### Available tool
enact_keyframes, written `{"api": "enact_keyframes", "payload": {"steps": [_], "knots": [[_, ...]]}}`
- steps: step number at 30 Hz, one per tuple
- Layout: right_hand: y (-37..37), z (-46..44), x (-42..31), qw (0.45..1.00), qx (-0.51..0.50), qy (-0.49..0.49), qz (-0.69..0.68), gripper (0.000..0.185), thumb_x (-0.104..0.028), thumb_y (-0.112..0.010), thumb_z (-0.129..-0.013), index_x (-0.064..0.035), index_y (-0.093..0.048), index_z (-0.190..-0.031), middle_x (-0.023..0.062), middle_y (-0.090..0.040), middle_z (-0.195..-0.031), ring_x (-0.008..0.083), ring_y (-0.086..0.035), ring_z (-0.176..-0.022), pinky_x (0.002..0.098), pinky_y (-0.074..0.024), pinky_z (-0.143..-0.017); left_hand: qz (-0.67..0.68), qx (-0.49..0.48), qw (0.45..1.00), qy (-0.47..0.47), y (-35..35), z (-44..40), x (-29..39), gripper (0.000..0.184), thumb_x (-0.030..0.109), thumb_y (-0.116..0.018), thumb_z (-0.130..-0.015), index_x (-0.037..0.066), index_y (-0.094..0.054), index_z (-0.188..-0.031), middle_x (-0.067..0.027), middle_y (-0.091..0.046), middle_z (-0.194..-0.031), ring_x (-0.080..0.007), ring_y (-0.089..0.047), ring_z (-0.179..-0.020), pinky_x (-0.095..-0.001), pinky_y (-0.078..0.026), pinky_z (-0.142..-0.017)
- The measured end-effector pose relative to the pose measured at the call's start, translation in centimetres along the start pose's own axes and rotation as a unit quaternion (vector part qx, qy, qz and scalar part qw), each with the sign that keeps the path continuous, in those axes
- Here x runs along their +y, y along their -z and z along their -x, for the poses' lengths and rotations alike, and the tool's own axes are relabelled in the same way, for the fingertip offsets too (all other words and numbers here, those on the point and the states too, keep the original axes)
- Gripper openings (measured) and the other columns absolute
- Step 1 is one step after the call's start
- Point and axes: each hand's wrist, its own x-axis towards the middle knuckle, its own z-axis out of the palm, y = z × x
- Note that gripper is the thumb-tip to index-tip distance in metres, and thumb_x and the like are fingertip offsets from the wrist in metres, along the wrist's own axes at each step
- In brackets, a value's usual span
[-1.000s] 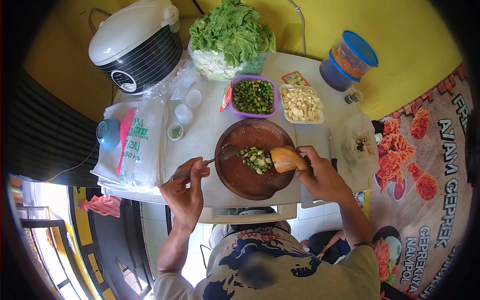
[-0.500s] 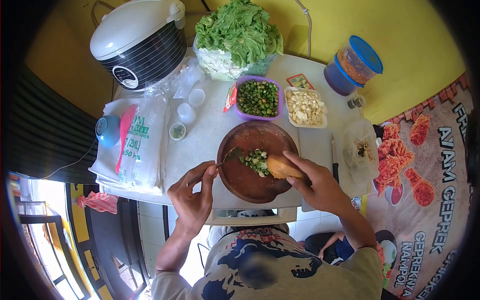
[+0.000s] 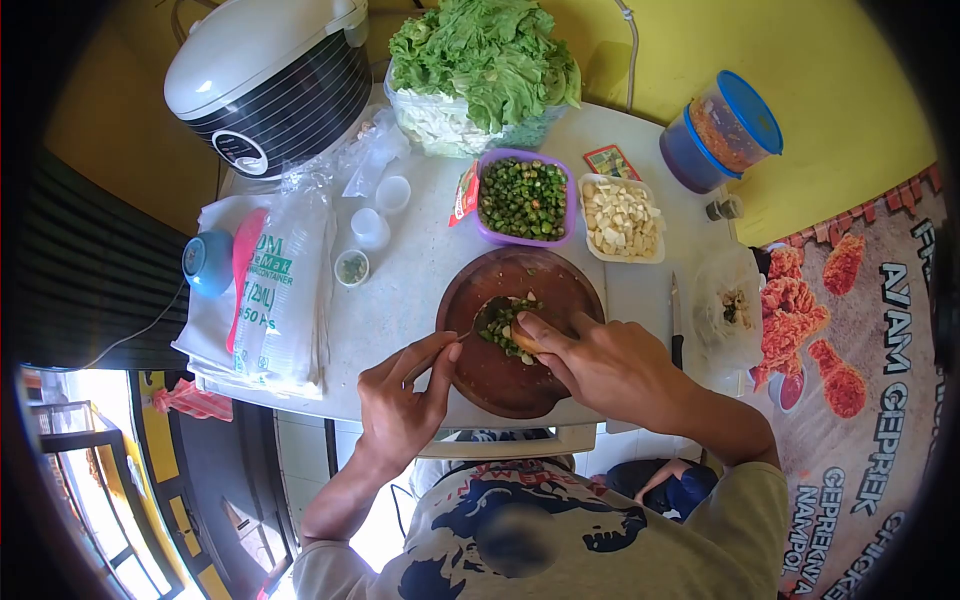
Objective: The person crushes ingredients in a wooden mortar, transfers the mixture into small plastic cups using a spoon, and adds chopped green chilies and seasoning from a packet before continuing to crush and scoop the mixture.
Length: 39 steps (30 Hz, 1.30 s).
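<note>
My left hand [image 3: 402,402] pinches a metal spoon [image 3: 466,337], its bowl in among chopped green pieces [image 3: 497,336]. Those pieces, mixed with pale bits, lie in a brown mortar [image 3: 462,375] at the table's front. My right hand [image 3: 622,372] is wrapped over a light-brown pestle [image 3: 524,341] that presses down on the heap; most of the pestle is hidden under the fingers. Behind the mortar stand a purple tub of chopped green vegetables [image 3: 524,200] and a white tray of pale cubes [image 3: 624,220].
A knife [image 3: 677,310] and a clear plastic bag [image 3: 715,330] lie right of the mortar. Left are small plastic cups [image 3: 370,230], plastic packs [image 3: 290,300] and a pink spoon [image 3: 245,270]. A rice cooker [image 3: 270,90], lettuce box [image 3: 480,80] and blue-lidded containers [image 3: 720,130] stand behind.
My right hand has moved left and turned over the pestle, bringing it onto the chopped pieces. My left hand has moved slightly right, and the spoon now reaches into the heap.
</note>
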Motion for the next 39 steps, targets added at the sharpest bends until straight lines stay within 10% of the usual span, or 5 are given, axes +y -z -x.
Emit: {"api": "enact_keyframes", "payload": {"steps": [17, 22, 29, 39], "knots": [[-2.4, -0.1, 3.7, 0.974, 0.121, 0.068, -0.180, 0.047, -0.021, -0.060, -0.095, -0.0113, -0.051, -0.140, 0.0205, -0.066, -0.086, 0.0321, -0.064, -0.064, 0.0427, -0.0513, -0.062, 0.002, 0.049, 0.999, 0.005, 0.9, 0.5, 0.7, 0.012, 0.003, -0.068, -0.090, -0.005, -0.069, -0.099, -0.0170, -0.074, -0.082, -0.0229, -0.074, -0.077, -0.0276, -0.055, -0.063], [-2.1, 3.2, 3.1, 0.894, 0.050, -0.191, -0.403, 0.051, -0.025, -0.056, -0.100, -0.0044, -0.042, -0.144, 0.0254, -0.067, -0.088, 0.0361, -0.069, -0.079, 0.0379, -0.0510, -0.072, -0.043, 0.080, 0.994, 0.061, 1.6, 2.1, 1.4, 0.011, 0.004, -0.066, -0.091, -0.004, -0.069, -0.098, -0.0165, -0.073, -0.079, -0.0223, -0.074, -0.076, -0.0274, -0.057, -0.065], [-5.6, 2.6, 0.9, 0.942, 0.206, -0.029, -0.265, 0.054, -0.024, -0.060, -0.096, -0.0061, -0.042, -0.144, 0.0215, -0.064, -0.086, 0.0353, -0.067, -0.071, 0.0405, -0.0523, -0.066, 0.004, 0.067, 0.997, 0.047, -1.1, 2.3, 1.8, 0.013, 0.002, -0.066, -0.091, -0.005, -0.069, -0.101, -0.0163, -0.073, -0.080, -0.0230, -0.074, -0.077, -0.0272, -0.057, -0.064], [-1.0, -1.5, -0.2, 0.999, 0.042, 0.008, -0.033, 0.053, -0.026, -0.057, -0.095, -0.0084, -0.042, -0.143, 0.0185, -0.063, -0.083, 0.0349, -0.063, -0.055, 0.0458, -0.0525, -0.050, -0.006, 0.082, 0.996, 0.044, 0.3, 0.9, 0.9, 0.010, 0.002, -0.067, -0.091, -0.006, -0.069, -0.097, -0.0147, -0.073, -0.083, -0.0189, -0.072, -0.075, -0.0290, -0.055, -0.068]]}}
